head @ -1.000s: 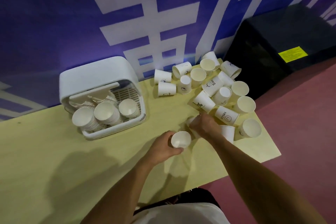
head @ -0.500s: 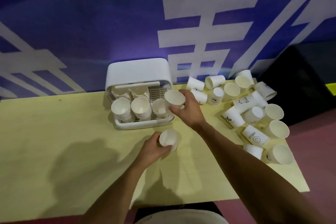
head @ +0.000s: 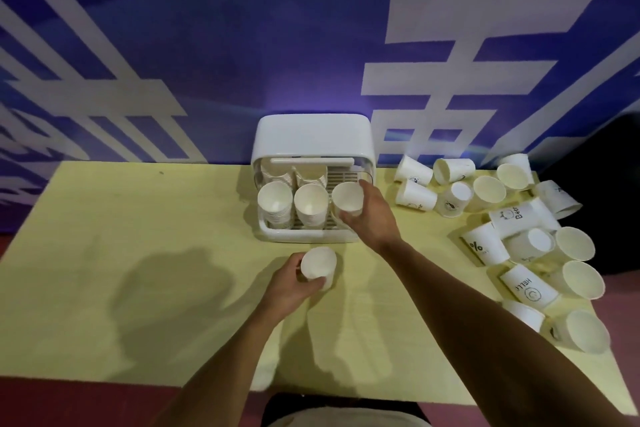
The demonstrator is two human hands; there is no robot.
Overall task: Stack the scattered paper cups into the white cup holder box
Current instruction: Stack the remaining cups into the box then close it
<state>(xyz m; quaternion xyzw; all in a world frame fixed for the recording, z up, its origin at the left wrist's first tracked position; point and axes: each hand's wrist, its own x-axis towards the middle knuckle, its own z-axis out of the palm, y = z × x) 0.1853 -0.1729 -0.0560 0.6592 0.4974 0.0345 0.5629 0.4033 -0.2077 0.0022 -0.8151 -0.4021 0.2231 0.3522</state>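
Note:
The white cup holder box (head: 313, 135) stands at the back of the yellow table (head: 138, 253). It holds two stacks of paper cups (head: 275, 199) on its left and middle. My right hand (head: 372, 215) grips a paper cup (head: 347, 196) over the box's right slot, mouth up. In front of the box, my left hand (head: 289, 284) holds another paper cup (head: 318, 265) just above the table. Several scattered paper cups (head: 519, 229) lie on the table's right side, some on their sides, some upright.
A blue wall with large white characters (head: 450, 87) rises right behind the table. A dark object (head: 616, 156) stands at the far right. Reddish floor (head: 34, 402) shows below the table's near edge.
My right hand carried its cup from in front of the box to over the box's right slot. My left hand stayed in front of the box with its cup. The view shifted left.

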